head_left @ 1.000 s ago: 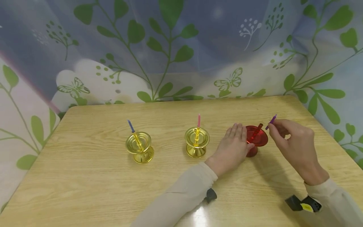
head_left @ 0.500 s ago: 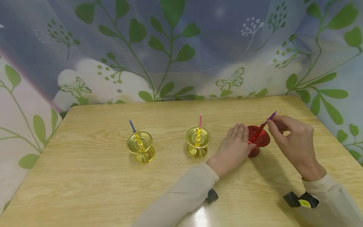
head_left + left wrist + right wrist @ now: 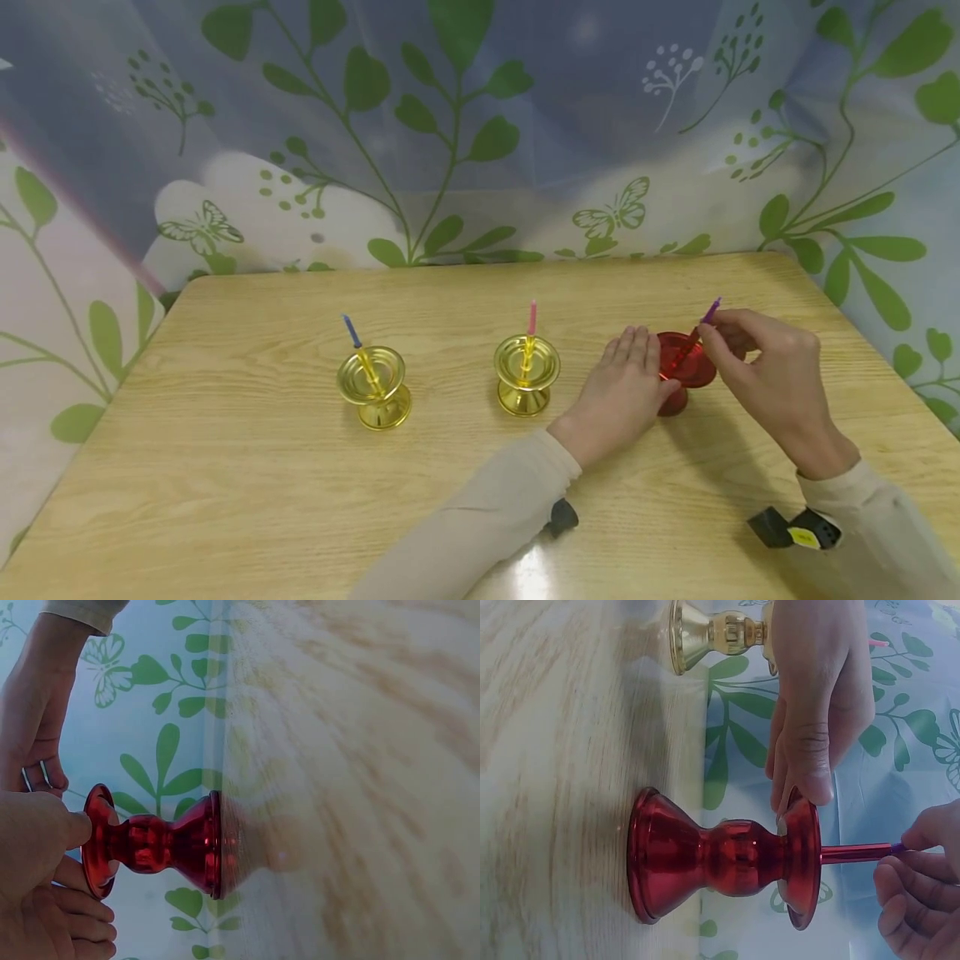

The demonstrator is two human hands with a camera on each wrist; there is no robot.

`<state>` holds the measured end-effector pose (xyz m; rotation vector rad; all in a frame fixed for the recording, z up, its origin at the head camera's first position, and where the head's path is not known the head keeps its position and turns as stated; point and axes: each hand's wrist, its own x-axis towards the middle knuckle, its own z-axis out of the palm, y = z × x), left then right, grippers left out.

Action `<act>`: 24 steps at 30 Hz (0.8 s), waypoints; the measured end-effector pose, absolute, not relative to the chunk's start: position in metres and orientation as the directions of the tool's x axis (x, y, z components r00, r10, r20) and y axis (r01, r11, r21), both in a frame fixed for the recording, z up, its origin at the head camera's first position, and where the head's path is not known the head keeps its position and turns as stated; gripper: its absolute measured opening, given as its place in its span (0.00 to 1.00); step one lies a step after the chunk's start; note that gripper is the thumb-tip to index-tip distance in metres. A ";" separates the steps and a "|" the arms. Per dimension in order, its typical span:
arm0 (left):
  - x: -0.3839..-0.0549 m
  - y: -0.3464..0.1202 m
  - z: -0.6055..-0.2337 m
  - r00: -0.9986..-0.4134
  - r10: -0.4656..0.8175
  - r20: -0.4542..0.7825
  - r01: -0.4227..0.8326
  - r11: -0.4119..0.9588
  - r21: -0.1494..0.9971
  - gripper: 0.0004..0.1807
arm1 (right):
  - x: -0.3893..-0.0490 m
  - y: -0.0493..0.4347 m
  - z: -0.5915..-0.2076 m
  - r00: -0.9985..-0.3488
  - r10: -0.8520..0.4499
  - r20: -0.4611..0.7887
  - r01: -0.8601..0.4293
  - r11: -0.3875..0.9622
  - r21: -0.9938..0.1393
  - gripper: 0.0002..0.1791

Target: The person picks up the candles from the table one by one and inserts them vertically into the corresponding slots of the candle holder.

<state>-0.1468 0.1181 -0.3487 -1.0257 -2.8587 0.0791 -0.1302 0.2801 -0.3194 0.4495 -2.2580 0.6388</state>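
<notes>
A red metal candle holder (image 3: 693, 372) stands on the table at the right, with a dish and a thin upright tube (image 3: 855, 853). My left hand (image 3: 617, 396) holds its dish by the left side, thumb on the rim and long fingers stretched along it. Between thumb and fingertips, my right hand (image 3: 776, 379) pinches a purple candle (image 3: 711, 310) at the top of the tube. The candle tilts in line with the tube. My fingers cover its lower end, so how deep it sits cannot be seen.
Two gold candle holders stand to the left: a middle one (image 3: 524, 398) with a pink candle (image 3: 532, 317) and a farther one (image 3: 385, 410) with a blue candle (image 3: 352, 331). A printed leaf curtain (image 3: 480, 200) hangs behind the wooden table (image 3: 262, 492).
My right hand has brought the purple candle left to the red tube's top, then lowered it into line with the tube. The left hand stays on the dish.
</notes>
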 end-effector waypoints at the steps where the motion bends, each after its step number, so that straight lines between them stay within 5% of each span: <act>1: -0.147 0.118 -0.349 -0.766 0.638 0.083 0.632 0.770 -0.086 0.34 | -0.131 0.280 -0.319 -0.670 -0.127 0.732 -0.493 0.813 -0.310 0.07; 24: -0.148 0.118 -0.351 -0.758 0.642 0.117 0.634 0.767 -0.102 0.34 | -0.135 0.277 -0.317 -0.703 -0.101 0.704 -0.465 0.815 -0.346 0.03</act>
